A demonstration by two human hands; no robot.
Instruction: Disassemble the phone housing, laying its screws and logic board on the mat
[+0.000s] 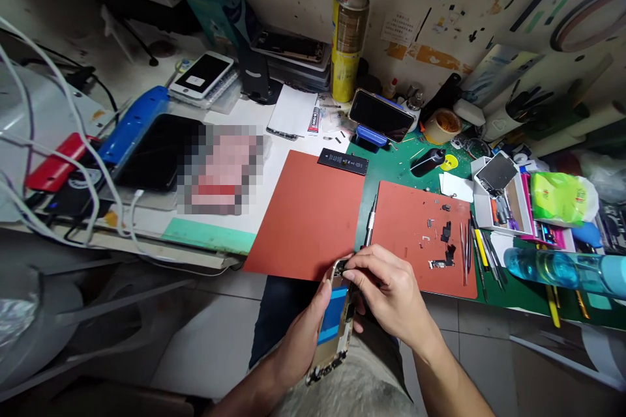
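Observation:
An opened phone housing (320, 355) with a gold edge and blue strips inside is tilted upright above my lap. My left hand (304, 327) is wrapped around it, thumb along the near side and fingertips showing at the far side. The thumb and forefinger of my right hand (388, 287) are pinched together at the housing's top corner; what lies between them is too small to make out. Just beyond my right hand a silver-handled screwdriver (370, 225) lies between two mats. A black phone battery (343, 161) rests at the back of the left orange mat (306, 215).
Small phone parts (446, 244) lie on the right orange mat (401, 208), with tweezers and pens (482, 251) at its right edge. A blue water bottle (552, 267) lies farther right. A phone on a stand (381, 116) and a spray can (348, 39) stand behind. White cables (73, 117) hang left.

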